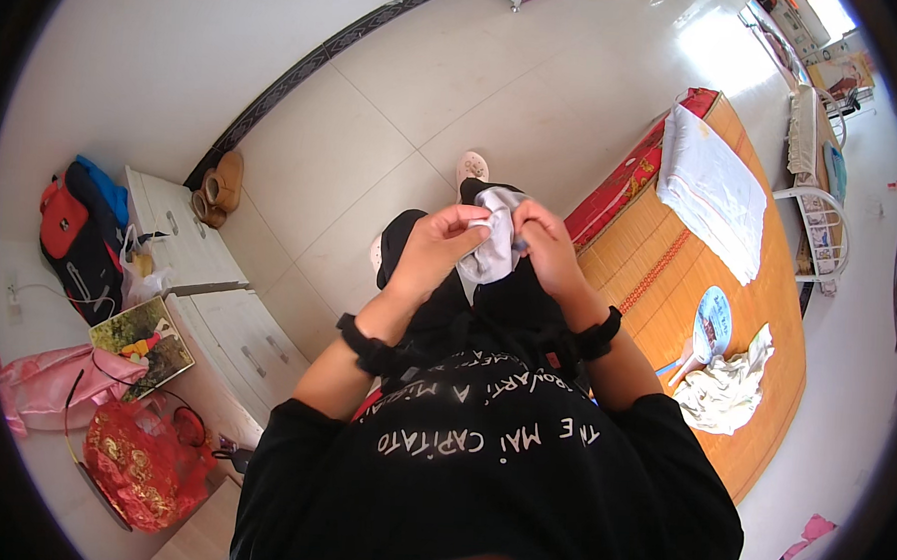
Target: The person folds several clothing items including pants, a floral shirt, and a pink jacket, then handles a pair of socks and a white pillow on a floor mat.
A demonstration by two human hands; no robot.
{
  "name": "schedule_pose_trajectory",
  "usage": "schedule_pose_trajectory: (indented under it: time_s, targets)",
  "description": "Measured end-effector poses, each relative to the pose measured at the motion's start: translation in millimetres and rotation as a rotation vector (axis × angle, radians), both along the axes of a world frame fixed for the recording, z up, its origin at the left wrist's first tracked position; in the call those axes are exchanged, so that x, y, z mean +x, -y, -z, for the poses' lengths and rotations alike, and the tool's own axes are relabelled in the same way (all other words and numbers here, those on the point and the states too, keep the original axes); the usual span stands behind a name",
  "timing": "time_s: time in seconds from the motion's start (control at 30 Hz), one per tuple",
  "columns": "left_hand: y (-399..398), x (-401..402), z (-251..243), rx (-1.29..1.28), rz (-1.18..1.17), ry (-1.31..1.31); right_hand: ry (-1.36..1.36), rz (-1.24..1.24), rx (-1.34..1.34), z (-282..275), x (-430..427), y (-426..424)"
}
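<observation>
In front of my lap, my left hand (436,251) pinches the left side of a light-grey piece of cloth (497,256) between thumb and fingers. The right edge of that cloth is gripped by my right hand (547,245), whose fingers are curled in. A small blue-grey patch shows beside the right fingers; I cannot tell if it belongs to the cloth. Crumpled folds hang between the hands above my black trousers (492,304). Its exact kind is unclear, since the fingers cover part of it. Both my wrists wear black straps.
At right, a bed with a bamboo mat (644,266) holds a folded white cloth (711,190), a hand fan (712,321) and a crumpled pale cloth (725,386). White cabinets (243,338), a backpack (82,241), a red bag (140,462) and brown boots (220,187) stand left.
</observation>
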State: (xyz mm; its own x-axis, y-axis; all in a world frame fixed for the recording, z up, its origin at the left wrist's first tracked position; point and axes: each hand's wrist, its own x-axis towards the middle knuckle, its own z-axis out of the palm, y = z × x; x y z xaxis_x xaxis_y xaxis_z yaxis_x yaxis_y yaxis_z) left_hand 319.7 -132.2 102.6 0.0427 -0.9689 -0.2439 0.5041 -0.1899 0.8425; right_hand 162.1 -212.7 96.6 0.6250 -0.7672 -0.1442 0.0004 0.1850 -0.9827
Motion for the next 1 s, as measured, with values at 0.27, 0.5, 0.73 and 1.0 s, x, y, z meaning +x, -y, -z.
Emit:
schedule_pose_trajectory:
  time_s: [0.27, 0.5, 0.73, 1.0]
  targets:
    - [26, -7, -4, 0.14, 0.02, 0.257, 0.223, -0.01, 0.07, -10, -11, -7]
    - [30, -12, 71, -0.129, 0.023, 1.064, -0.073, -0.393, -0.458, -34, 7, -41]
    - [25, -9, 19, 0.148, 0.258, 0.363, -0.015, 0.119, -0.09, 1, -17, -3]
    - [30, -31, 36, 0.003, 0.239, 0.934, 0.059, -0.081, -0.157, -15, -18, -15]
